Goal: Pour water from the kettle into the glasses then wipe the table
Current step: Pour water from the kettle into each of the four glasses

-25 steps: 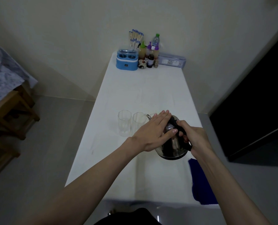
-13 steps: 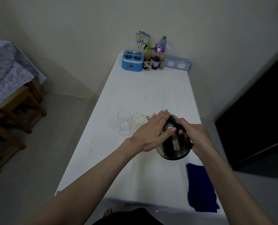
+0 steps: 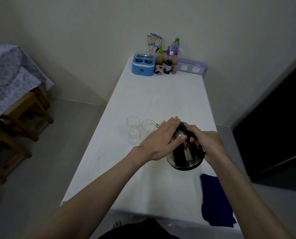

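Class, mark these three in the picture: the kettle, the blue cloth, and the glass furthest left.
kettle [image 3: 181, 157]: head view, on its shiny steel belly.
blue cloth [image 3: 214, 202]: head view, on the middle of the fabric.
left glass [image 3: 133, 131]: head view, on its clear side wall.

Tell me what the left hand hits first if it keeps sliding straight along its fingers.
Past the kettle lid under its fingers, the left hand points up and right over bare table; the way looks free, though depth is uncertain.
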`<action>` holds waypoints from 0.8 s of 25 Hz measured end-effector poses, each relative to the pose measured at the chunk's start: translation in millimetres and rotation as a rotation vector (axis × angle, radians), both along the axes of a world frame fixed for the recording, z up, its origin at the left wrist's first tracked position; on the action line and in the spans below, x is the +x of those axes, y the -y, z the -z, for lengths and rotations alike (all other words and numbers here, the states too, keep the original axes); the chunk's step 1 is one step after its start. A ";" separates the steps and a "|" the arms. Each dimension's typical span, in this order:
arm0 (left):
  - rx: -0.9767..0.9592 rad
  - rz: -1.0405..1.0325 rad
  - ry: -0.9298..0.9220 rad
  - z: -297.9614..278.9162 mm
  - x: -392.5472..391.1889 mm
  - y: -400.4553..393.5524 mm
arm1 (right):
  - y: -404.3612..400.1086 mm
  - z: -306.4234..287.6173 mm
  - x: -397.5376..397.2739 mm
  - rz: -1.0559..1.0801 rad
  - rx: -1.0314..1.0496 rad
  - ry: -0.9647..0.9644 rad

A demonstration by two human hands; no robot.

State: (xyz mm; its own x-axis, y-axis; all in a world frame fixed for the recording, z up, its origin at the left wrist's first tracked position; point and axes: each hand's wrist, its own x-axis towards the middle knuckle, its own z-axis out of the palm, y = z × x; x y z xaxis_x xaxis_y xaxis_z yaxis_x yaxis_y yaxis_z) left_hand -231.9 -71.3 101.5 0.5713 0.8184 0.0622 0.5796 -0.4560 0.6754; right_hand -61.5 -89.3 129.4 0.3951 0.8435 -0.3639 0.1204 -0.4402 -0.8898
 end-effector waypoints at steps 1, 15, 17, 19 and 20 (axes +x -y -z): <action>-0.001 0.002 0.001 0.3 -0.1 0.0 | -0.1 0.2 0.4 -0.003 0.001 0.002; -0.014 0.013 0.023 -1.0 0.3 -0.8 | -0.5 0.1 0.4 0.020 0.002 -0.011; -0.008 0.015 0.023 -1.3 0.5 -0.8 | 0.2 -0.3 0.5 0.022 -0.001 -0.009; -0.006 0.017 0.021 -1.7 0.7 -1.1 | 0.4 -0.5 1.0 0.025 -0.003 -0.007; -0.006 0.018 0.020 -2.0 0.9 -1.2 | 0.5 -0.5 1.4 0.029 -0.003 -0.005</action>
